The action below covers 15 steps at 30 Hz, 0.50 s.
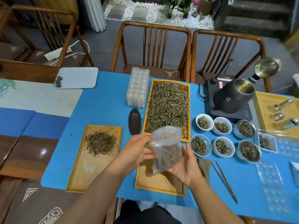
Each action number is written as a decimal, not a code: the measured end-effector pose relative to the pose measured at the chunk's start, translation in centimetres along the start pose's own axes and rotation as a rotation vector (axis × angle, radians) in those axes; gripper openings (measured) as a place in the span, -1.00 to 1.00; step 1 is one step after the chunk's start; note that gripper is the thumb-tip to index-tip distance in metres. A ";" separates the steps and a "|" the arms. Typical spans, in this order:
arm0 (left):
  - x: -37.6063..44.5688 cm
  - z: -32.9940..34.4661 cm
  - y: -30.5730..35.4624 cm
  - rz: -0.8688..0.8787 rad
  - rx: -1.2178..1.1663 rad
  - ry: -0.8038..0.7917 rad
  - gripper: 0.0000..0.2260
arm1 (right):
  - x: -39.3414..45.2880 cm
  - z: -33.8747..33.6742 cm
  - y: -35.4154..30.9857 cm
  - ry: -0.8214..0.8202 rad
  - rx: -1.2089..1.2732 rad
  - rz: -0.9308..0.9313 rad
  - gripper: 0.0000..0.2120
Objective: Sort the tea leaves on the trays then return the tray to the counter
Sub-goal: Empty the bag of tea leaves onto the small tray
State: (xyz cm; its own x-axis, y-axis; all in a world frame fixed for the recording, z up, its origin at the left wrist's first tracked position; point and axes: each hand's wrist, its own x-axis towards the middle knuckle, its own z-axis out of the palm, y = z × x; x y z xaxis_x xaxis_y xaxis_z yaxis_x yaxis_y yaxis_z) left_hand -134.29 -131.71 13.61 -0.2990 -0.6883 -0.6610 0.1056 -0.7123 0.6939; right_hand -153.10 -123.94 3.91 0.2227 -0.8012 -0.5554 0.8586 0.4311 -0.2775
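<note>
I hold a clear plastic bag point(166, 147) with some tea leaves at its bottom above the near wooden tray point(160, 185). My left hand point(134, 151) pinches the bag's open rim on its left side. My right hand point(186, 167) cups the bag from below and the right. A long tray point(186, 136) behind the bag is full of loose tea leaves point(168, 105). To the left lies another wooden tray point(87, 167) with a small pile of tea leaves point(101, 143) at its far end.
Several small bowls of tea point(213, 135) stand on the right, with a black kettle point(233, 96) on its base behind them. A dark scoop point(134, 121), clear plastic vial boxes point(138, 88), a white tray point(77, 77), long tongs point(224, 181) and two wooden chairs point(152, 46) surround the blue cloth point(105, 97).
</note>
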 end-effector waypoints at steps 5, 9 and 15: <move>1.0 0.6 -4.9 -0.127 -0.005 -0.059 -0.87 | -2.9 -2.6 1.2 0.058 -0.039 0.054 -0.42; 1.5 1.2 -8.6 -0.178 0.127 -0.049 -0.58 | -4.2 -4.8 2.0 0.190 -0.116 0.082 -0.39; 2.1 1.5 -13.1 -0.222 -0.036 -0.089 -0.54 | -4.9 -6.2 2.5 0.368 -0.255 0.146 -0.42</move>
State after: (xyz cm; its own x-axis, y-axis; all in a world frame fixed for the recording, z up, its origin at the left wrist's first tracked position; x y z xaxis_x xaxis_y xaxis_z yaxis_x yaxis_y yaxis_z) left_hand -137.72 -123.63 3.57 -0.4007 -0.5005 -0.7674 0.0609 -0.8503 0.5228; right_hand -154.86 -116.37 1.09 0.1146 -0.5439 -0.8313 0.6789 0.6538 -0.3341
